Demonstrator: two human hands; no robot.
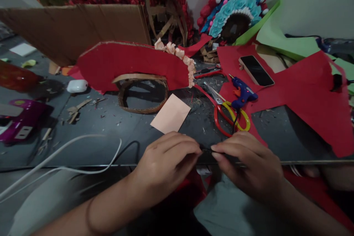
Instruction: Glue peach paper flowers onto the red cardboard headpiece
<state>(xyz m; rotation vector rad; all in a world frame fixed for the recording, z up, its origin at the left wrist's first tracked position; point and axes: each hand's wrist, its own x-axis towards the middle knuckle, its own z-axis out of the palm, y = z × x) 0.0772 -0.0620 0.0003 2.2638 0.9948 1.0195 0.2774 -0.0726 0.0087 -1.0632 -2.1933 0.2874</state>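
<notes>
Both hands meet at the table's front edge, fingertips pinched and a small gap apart. My left hand [168, 160] and my right hand [249, 162] are closed on a thin black cord-like piece [206, 150] that spans the gap; its ends are hidden by the fingers. Just beyond my left hand lies a pale peach paper square [170, 113]. Scissors [231, 116] with red and yellow handles and a blue glue gun [243, 92] lie beyond my right hand. Behind the square stands a red-faced cardboard arch [124, 59] with crumpled peach paper [178, 53] along its right edge and a cardboard ring [142, 110] at its base.
Red paper [301, 92] covers much of the right side, with a phone [256, 70] on it. A white cable [83, 138] loops at left, near a purple tool [22, 120] and a white earbud case [77, 86]. Decorated headpieces [235, 7] and a cardboard panel [74, 29] stand behind.
</notes>
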